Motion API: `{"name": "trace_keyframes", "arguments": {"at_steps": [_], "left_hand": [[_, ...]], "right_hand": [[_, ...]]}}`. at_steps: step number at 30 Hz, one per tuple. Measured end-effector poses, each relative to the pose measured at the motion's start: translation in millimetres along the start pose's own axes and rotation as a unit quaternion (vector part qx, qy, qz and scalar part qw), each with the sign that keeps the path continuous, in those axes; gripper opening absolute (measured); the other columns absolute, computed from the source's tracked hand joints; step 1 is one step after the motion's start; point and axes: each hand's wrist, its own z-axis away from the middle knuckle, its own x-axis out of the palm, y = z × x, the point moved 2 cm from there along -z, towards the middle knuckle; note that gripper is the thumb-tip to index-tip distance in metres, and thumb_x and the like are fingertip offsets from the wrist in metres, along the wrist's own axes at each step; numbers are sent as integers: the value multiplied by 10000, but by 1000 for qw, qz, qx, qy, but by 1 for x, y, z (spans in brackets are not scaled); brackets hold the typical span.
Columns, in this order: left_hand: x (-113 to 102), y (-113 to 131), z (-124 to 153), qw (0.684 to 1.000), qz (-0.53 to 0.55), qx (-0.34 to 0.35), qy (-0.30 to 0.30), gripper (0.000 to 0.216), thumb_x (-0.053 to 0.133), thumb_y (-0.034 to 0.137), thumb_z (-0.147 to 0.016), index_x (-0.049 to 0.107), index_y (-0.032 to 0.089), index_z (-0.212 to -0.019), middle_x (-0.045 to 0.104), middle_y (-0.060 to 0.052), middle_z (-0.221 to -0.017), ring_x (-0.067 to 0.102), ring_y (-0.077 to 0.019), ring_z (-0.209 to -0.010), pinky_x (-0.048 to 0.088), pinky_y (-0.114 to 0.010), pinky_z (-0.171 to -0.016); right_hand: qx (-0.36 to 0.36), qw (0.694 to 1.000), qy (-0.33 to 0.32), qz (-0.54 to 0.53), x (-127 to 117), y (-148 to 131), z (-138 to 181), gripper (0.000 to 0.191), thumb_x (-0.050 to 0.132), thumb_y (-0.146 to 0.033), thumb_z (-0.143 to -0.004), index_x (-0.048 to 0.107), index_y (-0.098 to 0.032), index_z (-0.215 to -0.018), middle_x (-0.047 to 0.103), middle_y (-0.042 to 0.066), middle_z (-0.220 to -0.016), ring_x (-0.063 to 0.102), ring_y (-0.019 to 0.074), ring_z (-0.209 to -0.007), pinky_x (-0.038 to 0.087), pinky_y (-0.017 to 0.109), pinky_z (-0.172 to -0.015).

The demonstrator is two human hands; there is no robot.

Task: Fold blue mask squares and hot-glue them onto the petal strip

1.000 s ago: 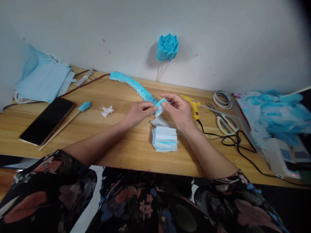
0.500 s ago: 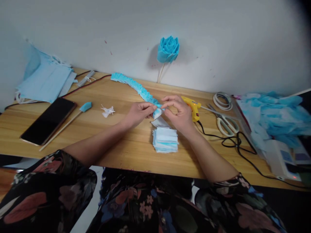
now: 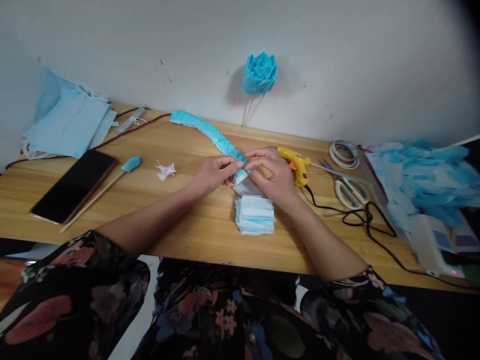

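Between my hands is a small blue-and-white fabric piece (image 3: 240, 176), partly covered by fingers. My left hand (image 3: 219, 172) pinches its left side with thumb and forefinger. The fingertips of my right hand (image 3: 270, 170) close on its upper right edge. Just beyond, a curved row of overlapping folded blue pieces (image 3: 210, 132) runs back to the left and ends at my fingers. A grey flat sheet (image 3: 247, 189) lies under my hands. Closer to me sits a stack of cut white and blue fabric squares (image 3: 255, 215).
A yellow glue gun (image 3: 300, 167) lies beside my right hand, its cord trailing right near scissors (image 3: 350, 192) and a tape roll (image 3: 343, 154). Left are a phone (image 3: 75, 187), a blue-tipped stick (image 3: 97, 197) and face masks (image 3: 71, 120). A blue fabric flower (image 3: 259, 74) leans at the wall.
Both hands have shifted very slightly left, and my right fingers have closed in nearer the left fingertips. The piece between them now shows less of its white face.
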Motion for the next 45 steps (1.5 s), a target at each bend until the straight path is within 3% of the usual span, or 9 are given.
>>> {"name": "trace_keyframes", "arguments": {"at_steps": [5,11,17,22,37,45], "left_hand": [[-2,1,-1,1000,5,-1,26,339,709,478,-787,621,169,-680,520,36,-519,456,-69,-484,376,-201,-493],[-2,3,0,999,5,-2,35,316,673,424,-816,596,170,-645,520,35,-521,450,-65,-485,363,-203,-500],[0,2,1,1000,-4,-1,26,306,680,421,-833,602,173,-672,528,35,-529,466,-75,-494,373,-210,-510],[0,0,0,1000,-2,-1,20,306,682,411,-848,600,172,-675,535,35,-538,471,-75,-496,380,-215,-517],[2,-4,-1,1000,-7,6,4,304,713,411,-826,578,175,-690,547,40,-518,489,-70,-483,385,-202,-496],[3,-3,-1,999,7,24,25,307,707,422,-820,582,167,-701,549,46,-556,502,-61,-488,389,-185,-480]], "right_hand": [[27,996,-44,-71,-5,-2,2,138,631,-216,-879,740,-295,-904,738,19,-1162,662,240,-1123,461,493,-1055],[189,960,-3,-207,-6,9,6,301,579,-495,-955,718,-303,-1142,744,19,-1119,677,198,-1081,538,381,-935],[280,933,-34,-225,8,11,7,420,719,-626,-789,688,-211,-849,647,-15,-748,573,135,-691,479,274,-650],[290,926,-41,-237,12,11,10,377,754,-563,-768,631,-207,-766,580,-38,-678,496,115,-626,407,253,-601],[275,935,-58,-217,12,10,10,340,713,-543,-813,646,-213,-768,594,-22,-705,511,127,-649,410,268,-619],[271,940,-78,-194,13,-2,7,347,709,-534,-798,688,-188,-825,661,7,-771,542,131,-665,448,275,-635]]}}
